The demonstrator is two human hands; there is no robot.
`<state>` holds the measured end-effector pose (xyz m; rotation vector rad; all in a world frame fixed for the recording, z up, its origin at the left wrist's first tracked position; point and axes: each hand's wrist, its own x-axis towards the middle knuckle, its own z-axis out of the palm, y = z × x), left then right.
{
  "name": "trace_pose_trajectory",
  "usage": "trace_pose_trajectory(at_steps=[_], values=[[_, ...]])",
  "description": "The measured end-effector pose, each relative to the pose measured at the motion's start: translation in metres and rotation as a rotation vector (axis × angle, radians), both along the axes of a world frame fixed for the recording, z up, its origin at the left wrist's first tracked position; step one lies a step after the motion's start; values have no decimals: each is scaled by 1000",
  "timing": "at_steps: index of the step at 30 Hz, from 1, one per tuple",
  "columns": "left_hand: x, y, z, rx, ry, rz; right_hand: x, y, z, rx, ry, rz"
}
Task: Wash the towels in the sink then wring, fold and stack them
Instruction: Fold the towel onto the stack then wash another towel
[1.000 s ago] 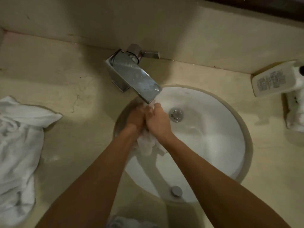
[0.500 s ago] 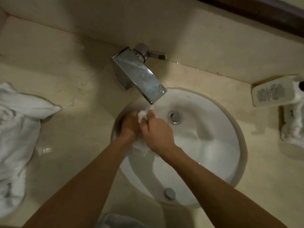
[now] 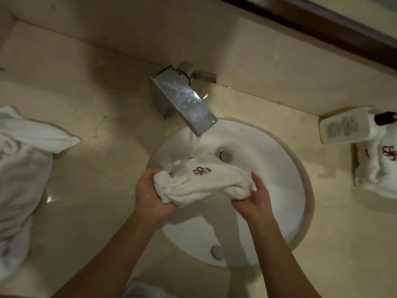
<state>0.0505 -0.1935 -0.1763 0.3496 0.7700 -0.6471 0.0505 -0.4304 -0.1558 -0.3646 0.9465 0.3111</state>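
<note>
Both forearms reach in from the near edge, and the two hands meet over the round white sink point(image 3: 279, 222). The left hand point(image 3: 151, 195) grips one bunched end of a small white towel point(image 3: 204, 183), fingers curled under the cloth; the right hand point(image 3: 254, 201) grips the other end, thumb up beside the fabric. The towel stretches between them as a wrinkled, wet-looking roll, held above the basin just this side of the drain point(image 3: 224, 155), with a dark red embroidered emblem point(image 3: 201, 170) facing up (a looped, flower-like figure). Beyond the hands, water runs from the flat chrome faucet point(image 3: 184, 104) onto the towel's far edge. The sink is set in a beige stone counter point(image 3: 86, 190) against a beige wall. Well to the left of the left hand lies a crumpled pile of white towels point(image 3: 23, 168); well to the right of the right hand sits a folded white towel point(image 3: 378, 168) bearing the same emblem, and a white pump bottle point(image 3: 343, 127) lies on its far end.
</note>
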Motion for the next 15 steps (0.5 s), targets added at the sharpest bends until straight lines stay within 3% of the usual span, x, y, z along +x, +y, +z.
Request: trace_pose_trajectory(at_steps=[2, 5, 9, 11, 15], values=[[0, -3, 2, -72, 33, -51, 3, 3, 11, -50, -113, 39], [16, -16, 6, 13, 51, -77, 11, 7, 25, -185, -217, 137], [40, -24, 9, 421, -53, -98, 20, 15, 37, -429, -250, 408], [49, -26, 8, 493, -62, -132, 27, 34, 35, -637, -271, 547], [57, -46, 4, 844, -271, -388, 53, 88, 21, -1047, -364, 805]])
